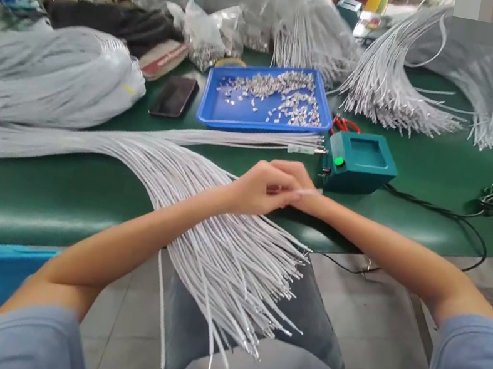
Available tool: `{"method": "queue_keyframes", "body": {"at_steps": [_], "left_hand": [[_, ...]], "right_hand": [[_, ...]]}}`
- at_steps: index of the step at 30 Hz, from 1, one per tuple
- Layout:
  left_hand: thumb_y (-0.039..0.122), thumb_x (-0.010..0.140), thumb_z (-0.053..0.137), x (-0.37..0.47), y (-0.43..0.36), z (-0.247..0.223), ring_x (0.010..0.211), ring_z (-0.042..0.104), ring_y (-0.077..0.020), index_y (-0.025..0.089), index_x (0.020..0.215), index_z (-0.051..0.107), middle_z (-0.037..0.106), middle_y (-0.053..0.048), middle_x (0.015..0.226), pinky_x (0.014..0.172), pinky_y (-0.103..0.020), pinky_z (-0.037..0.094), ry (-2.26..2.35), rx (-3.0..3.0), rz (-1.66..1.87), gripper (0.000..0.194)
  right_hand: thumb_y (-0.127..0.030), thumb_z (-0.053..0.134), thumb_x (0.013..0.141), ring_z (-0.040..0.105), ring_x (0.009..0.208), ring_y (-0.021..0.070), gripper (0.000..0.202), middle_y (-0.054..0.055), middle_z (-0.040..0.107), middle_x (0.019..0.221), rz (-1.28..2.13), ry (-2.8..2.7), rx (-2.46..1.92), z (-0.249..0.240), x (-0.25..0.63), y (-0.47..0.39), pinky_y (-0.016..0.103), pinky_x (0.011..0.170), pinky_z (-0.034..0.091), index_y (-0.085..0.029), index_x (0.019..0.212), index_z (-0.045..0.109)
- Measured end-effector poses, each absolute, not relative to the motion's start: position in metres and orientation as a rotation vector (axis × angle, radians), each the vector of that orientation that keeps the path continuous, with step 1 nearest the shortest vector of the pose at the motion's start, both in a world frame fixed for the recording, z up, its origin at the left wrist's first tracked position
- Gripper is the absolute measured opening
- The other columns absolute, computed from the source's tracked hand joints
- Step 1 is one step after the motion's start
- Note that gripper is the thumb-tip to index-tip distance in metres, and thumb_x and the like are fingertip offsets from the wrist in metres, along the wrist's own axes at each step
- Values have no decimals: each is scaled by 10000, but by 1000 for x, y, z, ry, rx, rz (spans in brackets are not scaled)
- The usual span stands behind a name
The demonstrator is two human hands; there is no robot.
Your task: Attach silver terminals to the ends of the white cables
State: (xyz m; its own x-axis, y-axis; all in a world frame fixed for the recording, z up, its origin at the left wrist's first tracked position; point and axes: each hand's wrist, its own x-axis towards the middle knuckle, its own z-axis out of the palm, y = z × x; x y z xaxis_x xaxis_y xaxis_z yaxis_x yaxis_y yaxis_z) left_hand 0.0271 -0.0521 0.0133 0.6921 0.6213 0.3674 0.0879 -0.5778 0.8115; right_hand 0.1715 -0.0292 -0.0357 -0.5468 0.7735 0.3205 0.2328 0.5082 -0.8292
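My left hand (255, 187) is closed in a pinch above the green table edge. A thin white cable end (310, 192), blurred, seems to stick out from its fingertips. Pressed close against it, my right hand (300, 184) has its fingers curled, and whatever they hold is hidden. Under my left forearm a bundle of white cables (224, 257) fans over the edge and my lap, with metal-tipped ends. Just beyond my hands stands a small green machine (362, 160) with a lit green spot. A few cables (244, 141) lie with their ends at its left side.
A blue tray (233, 120) of small metal terminals sits behind the cables. Left of it are a dark phone (174, 97) and a large cable coil (56, 74). More cable bundles (386, 95) lie at the back right. A black cord (442, 211) runs rightward from the machine.
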Motion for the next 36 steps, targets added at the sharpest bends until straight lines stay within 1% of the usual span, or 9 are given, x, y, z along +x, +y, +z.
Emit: {"method": "queue_keyframes", "body": {"at_steps": [3,6,8,11,15,20,25,32,36], "left_hand": [[407,867,610,27,-38,8,293,409,-55,123,898,668,522,49,432,374,-188,411,638,1511,769,291],[385,811,684,26,-25,3,378,515,-65,115,817,647,586,28,528,460,-210,516,735,1231,870,273],[307,764,739,25,-21,1,516,616,-87,104,770,654,631,4,613,552,-219,564,791,1191,919,220],[239,721,778,25,-20,0,609,653,-95,104,772,679,656,-4,675,613,-222,581,818,1229,942,175],[231,700,791,25,-21,-1,581,651,-95,111,796,689,667,-5,702,595,-237,583,830,1280,935,185],[243,727,762,25,-22,-1,555,637,-99,105,751,673,642,-3,637,577,-240,565,845,1299,931,167],[314,707,775,24,-20,-1,549,566,-73,106,657,668,633,-9,593,558,-207,488,819,1433,1010,240],[394,656,799,24,-18,-3,492,459,-53,113,662,685,623,-7,584,470,-202,350,799,1452,1012,303],[394,663,793,24,-19,-2,500,463,-62,112,674,688,626,-12,595,479,-216,341,836,1447,1005,301]], "right_hand": [[-331,562,869,648,781,155,243,26,681,846,857,-1740,-896,-38,178,-23,264,629,552,-176,1046,621],[-398,499,928,648,845,145,387,42,665,1008,743,-1626,-916,-39,183,-19,229,567,540,-276,1294,478],[-417,515,926,641,900,147,424,43,642,1095,681,-1635,-895,-38,186,-16,227,570,544,-328,1333,434],[-418,554,908,639,918,149,445,28,638,1103,633,-1671,-887,-35,189,-13,238,597,560,-354,1332,434],[-397,574,899,650,856,142,442,7,665,967,656,-1717,-895,-33,191,-11,239,591,566,-329,1320,457],[-374,597,886,642,781,125,363,-7,655,864,670,-1748,-852,-29,193,-13,223,541,547,-302,1238,542],[-367,602,883,639,777,120,258,-8,644,838,671,-1741,-815,-28,192,-14,232,553,553,-274,1123,618],[-333,635,853,652,763,110,194,-22,658,833,632,-1675,-833,-23,189,-21,240,596,561,-257,1032,629],[-361,663,822,658,751,115,157,-18,660,816,618,-1620,-887,-18,186,-25,243,592,560,-236,906,621]]}}
